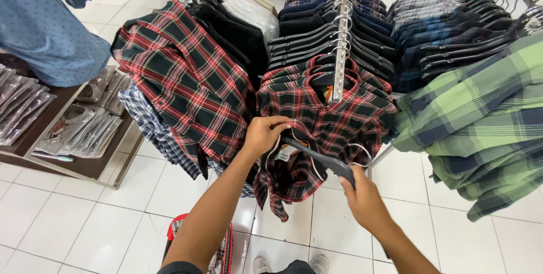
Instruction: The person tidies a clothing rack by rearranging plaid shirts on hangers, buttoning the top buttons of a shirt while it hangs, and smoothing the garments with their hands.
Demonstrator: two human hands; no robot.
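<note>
Left hand (pixel 263 136): pinching the collar of the red checked shirt (pixel 294 161), fingers closed on the cloth.
Right hand (pixel 365 197): wrapping tight around one end of the black hanger (pixel 317 158).
Shirt: hanging low, in front of the metal rack arm (pixel 341 53).
Done: hanger is partly inside the collar.
Left: shirt is not hanging on the rack arm yet.

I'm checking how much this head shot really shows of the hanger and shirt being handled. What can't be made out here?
All in the head view:
- Tag at the red plaid shirt collar: too small to read.
- Black hanger: its right end is hidden inside the right hand; its hook cannot be made out.
- Left hand: fingertips buried in the collar.
- Basket on the floor: mostly hidden by the left forearm and cut by the bottom edge.
</note>
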